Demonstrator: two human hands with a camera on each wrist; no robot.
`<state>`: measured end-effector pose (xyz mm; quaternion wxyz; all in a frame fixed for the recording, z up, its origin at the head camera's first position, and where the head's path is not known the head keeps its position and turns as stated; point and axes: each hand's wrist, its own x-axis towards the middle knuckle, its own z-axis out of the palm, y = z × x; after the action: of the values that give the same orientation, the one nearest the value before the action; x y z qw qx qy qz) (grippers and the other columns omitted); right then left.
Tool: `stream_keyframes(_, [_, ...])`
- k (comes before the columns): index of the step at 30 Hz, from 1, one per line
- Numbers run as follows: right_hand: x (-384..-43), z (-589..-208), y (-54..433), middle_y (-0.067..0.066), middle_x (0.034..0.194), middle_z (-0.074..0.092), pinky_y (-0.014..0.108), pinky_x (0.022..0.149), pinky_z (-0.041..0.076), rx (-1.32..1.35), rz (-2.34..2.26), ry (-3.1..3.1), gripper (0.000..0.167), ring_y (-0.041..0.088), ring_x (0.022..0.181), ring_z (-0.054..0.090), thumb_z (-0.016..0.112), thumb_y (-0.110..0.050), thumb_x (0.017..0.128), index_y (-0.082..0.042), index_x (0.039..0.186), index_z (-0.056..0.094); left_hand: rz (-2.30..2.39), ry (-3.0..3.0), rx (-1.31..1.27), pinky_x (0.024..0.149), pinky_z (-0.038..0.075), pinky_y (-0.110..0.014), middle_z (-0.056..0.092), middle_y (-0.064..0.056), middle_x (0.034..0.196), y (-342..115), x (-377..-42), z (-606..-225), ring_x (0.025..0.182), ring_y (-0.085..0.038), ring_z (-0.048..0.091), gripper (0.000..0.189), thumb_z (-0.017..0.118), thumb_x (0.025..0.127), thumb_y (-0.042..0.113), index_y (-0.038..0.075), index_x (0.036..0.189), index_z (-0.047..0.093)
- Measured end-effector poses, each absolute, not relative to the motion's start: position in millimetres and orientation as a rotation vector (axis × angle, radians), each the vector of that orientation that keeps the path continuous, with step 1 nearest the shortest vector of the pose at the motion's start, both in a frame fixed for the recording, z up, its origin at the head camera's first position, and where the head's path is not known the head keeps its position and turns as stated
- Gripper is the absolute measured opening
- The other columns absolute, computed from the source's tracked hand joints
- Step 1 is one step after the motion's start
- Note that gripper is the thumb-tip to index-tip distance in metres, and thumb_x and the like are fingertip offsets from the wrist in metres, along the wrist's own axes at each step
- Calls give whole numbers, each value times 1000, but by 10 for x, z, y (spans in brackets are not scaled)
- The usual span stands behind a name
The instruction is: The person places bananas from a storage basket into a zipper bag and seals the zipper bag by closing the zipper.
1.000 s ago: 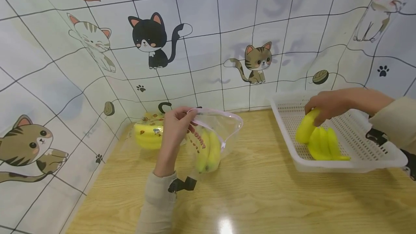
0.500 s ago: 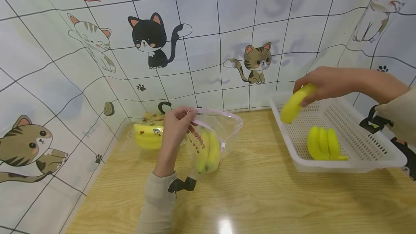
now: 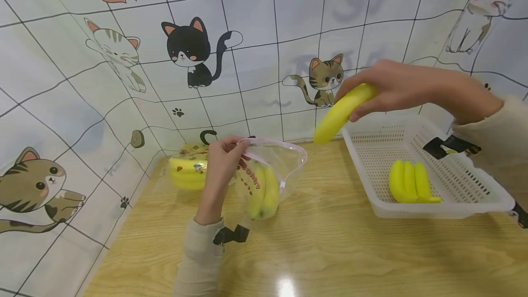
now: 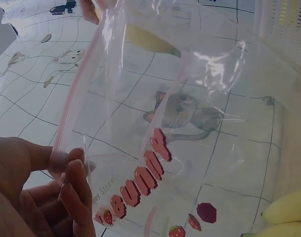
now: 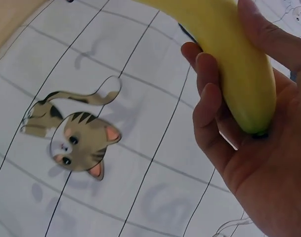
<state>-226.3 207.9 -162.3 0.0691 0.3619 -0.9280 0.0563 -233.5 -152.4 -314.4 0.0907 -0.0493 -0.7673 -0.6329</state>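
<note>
My left hand [image 3: 222, 162] pinches the edge of a clear zip bag [image 3: 290, 159] with a pink rim and red printed letters. The bag's mouth gapes, and yellow bananas [image 3: 264, 191] lie in its lower part. In the left wrist view, the thumb and fingers hold the pink zip strip [image 4: 71, 113] at one side. My right hand [image 3: 396, 88] grips a single yellow banana [image 3: 342, 113] in the air, above and left of the basket. The right wrist view shows the fingers and thumb wrapped round this banana [image 5: 234, 64], its dark tip against the palm.
A white perforated plastic basket [image 3: 367, 187] stands on the right of the wooden table [image 3: 330, 251], with a bunch of bananas [image 3: 410, 182] inside. Behind my left hand lies another printed bag with bananas [image 3: 185, 173]. A cat-patterned cloth wall [image 3: 260, 68] rises behind the table.
My right hand has lifted the banana out of the basket and carried it up and left toward the bag. The left hand and the bag have stayed in place.
</note>
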Motion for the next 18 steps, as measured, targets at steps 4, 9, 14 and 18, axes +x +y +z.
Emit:
stream_keyframes(4, [-2248,-1578,1916,-10,93,70,24,63,40,1205,250,-2691,42,7,66,48,86,-34,84,-30,124,72,-1896,-2273,-145,56,54,-26,70,-3,73,-1519,-2336,-3146,55,-18,61,20,71,97,22,3,102,77])
stream_keyframes(9, [-2236,-1581,1709,-10,96,66,26,69,44,1268,403,-2749,35,11,75,53,76,-28,95,-31,129,69,-1893,-2265,-141,56,56,-30,71,-4,73,-1521,-2343,-3147,54,-18,61,19,72,96,21,4,102,78])
stream_keyframes(14, [-2291,-1662,1524,-8,105,68,31,78,49,1321,502,-2817,30,15,85,56,64,-20,102,-27,132,68,-1893,-2270,-129,55,55,-29,70,-4,74,-1520,-2347,-3149,54,-17,61,19,72,96,20,4,103,79])
stream_keyframes(18, [-2339,-1731,1403,-6,118,70,38,87,49,1372,525,-2845,34,17,94,58,61,-11,102,-23,134,67,-1895,-2273,-120,55,54,-29,71,-4,74,-1514,-2345,-3146,54,-17,60,21,72,96,20,2,104,78])
